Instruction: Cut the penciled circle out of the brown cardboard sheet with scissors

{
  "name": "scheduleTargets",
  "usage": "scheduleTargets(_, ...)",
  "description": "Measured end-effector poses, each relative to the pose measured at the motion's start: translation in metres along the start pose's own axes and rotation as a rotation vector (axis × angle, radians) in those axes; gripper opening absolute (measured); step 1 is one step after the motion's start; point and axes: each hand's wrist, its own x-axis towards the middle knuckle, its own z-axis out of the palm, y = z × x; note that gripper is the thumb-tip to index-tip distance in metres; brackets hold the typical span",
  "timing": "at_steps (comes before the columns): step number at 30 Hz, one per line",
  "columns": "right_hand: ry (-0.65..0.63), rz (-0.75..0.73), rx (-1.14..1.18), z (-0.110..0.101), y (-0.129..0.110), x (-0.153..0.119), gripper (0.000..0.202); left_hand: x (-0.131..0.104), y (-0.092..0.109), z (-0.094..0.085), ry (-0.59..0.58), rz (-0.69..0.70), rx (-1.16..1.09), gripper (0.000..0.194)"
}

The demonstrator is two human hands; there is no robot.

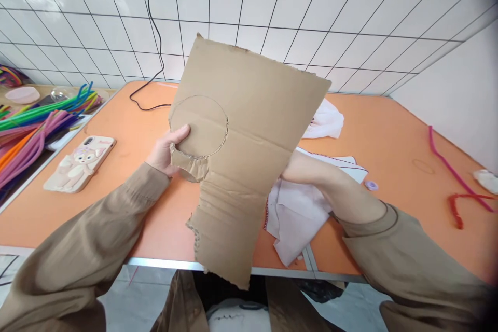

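Note:
A large piece of brown cardboard (pixel 257 109) with ragged edges is held up above the table. A circle (pixel 200 127) is drawn on its left side, and the board is torn along the circle's lower right, where a flap (pixel 190 165) bends out. My left hand (pixel 166 150) grips the board's left edge, its thumb lying inside the circle and its other fingers behind. The right edge of the board hides the fingers of my right hand (pixel 292 167). Beneath that wrist lies white cloth with dark red stitched edges (pixel 299 212).
On the orange table (pixel 389 140) a phone in a cartoon case (pixel 81 163) lies left, near colourful pipe cleaners (pixel 35 135). A black cable (pixel 150 10) runs down the tiled wall. Pink (pixel 447 166) and red pipe cleaners (pixel 455 210) and a small purple ring (pixel 371 185) lie right.

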Motion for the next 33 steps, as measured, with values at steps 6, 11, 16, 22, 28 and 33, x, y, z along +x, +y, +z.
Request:
scheduleTargets(6,-0.344,0.017,0.594,-0.027,0.009,-0.003,0.045,0.001,-0.008,0.005,0.001,0.063,-0.117,0.032)
scheduleTargets(11,0.043,0.085,0.724,0.009,-0.004,0.003,0.048,-0.004,-0.008,0.004,-0.054,-0.002,-0.022,0.033)
scheduleTargets(16,0.058,0.134,0.715,0.016,-0.005,0.003,0.043,-0.006,0.003,-0.003,-0.058,-0.085,-0.007,0.021)
scheduleTargets(22,0.085,0.098,0.85,0.017,-0.004,0.001,0.049,-0.007,0.002,0.002,0.051,-0.138,-0.006,0.036)
scheduleTargets(28,0.147,0.12,0.96,0.024,-0.003,0.003,0.052,-0.01,-0.004,0.008,0.154,-0.226,-0.12,0.046)
scheduleTargets(33,0.197,0.158,0.934,0.028,-0.005,0.001,0.044,-0.01,-0.006,0.007,0.182,-0.23,-0.145,0.056)
